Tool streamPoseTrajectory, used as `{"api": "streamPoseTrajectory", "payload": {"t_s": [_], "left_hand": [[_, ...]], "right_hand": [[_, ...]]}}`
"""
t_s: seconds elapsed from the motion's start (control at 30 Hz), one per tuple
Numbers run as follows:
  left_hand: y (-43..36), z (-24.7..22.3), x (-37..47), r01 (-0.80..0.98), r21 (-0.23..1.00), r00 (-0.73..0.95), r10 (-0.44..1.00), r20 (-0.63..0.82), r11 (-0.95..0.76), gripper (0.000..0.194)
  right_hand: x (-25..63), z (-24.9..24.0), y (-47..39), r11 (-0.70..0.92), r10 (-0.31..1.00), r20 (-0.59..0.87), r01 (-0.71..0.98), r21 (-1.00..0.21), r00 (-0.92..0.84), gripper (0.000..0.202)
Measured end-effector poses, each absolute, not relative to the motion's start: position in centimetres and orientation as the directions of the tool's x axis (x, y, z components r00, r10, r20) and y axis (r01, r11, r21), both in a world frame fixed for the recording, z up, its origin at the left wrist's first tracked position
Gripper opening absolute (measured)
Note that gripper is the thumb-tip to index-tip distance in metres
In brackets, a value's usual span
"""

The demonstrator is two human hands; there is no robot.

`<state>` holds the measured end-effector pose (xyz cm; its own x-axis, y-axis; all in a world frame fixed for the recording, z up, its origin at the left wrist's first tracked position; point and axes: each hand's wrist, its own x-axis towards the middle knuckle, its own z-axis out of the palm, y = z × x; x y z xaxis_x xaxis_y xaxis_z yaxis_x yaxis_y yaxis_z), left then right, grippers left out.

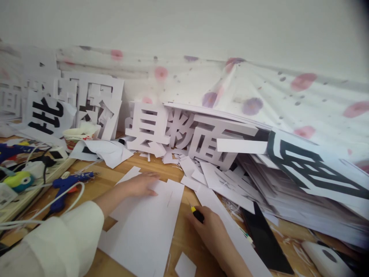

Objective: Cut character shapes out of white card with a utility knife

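My left hand (143, 184) lies flat with its fingers stretched over the upper part of a white foam board sheet (141, 231). The sheet has notched edges and a short slit near its upper right. To its right, my right hand (211, 227) is closed around a craft knife (197, 214) with a black and yellow body. Its thin blade points up and away, beside the sheet's right edge and apart from it. Near the front edge of the view lies a small white offcut (185, 265).
Cut-out white characters (148, 129) stand along the back. Scraps (211, 175) and a stack of boards (276, 188) crowd the right, near a black panel (265, 238). On the left are a blue glue gun (65, 188), cords, a power strip (37, 184) and a paper bowl (77, 134).
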<state>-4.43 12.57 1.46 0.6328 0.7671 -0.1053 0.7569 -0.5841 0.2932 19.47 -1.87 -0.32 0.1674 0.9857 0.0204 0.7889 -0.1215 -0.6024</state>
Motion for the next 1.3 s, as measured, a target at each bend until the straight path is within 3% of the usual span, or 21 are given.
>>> {"api": "streamPoseTrajectory", "payload": {"t_s": [0.17, 0.9, 1.3], "left_hand": [[13.8, 0.5, -6.1, 0.772, 0.306, 0.618, 0.770, -0.157, -0.557, 0.081], [8.9, -0.2, -5.8, 0.864, 0.221, 0.463, 0.886, 0.007, -0.453, 0.093], [7.0, 1.0, -6.9, 0.926, 0.188, 0.339, 0.940, -0.037, -0.327, 0.089]], "right_hand": [[19.5, 0.0, -2.0, -0.111, 0.992, -0.014, 0.806, -0.582, 0.127, 0.031], [19.5, 0.2, -1.7, -0.145, 0.987, -0.024, 0.814, -0.562, 0.159, 0.037], [19.4, -0.2, -1.9, -0.144, 0.988, -0.037, 0.787, -0.600, 0.152, 0.015]]}}
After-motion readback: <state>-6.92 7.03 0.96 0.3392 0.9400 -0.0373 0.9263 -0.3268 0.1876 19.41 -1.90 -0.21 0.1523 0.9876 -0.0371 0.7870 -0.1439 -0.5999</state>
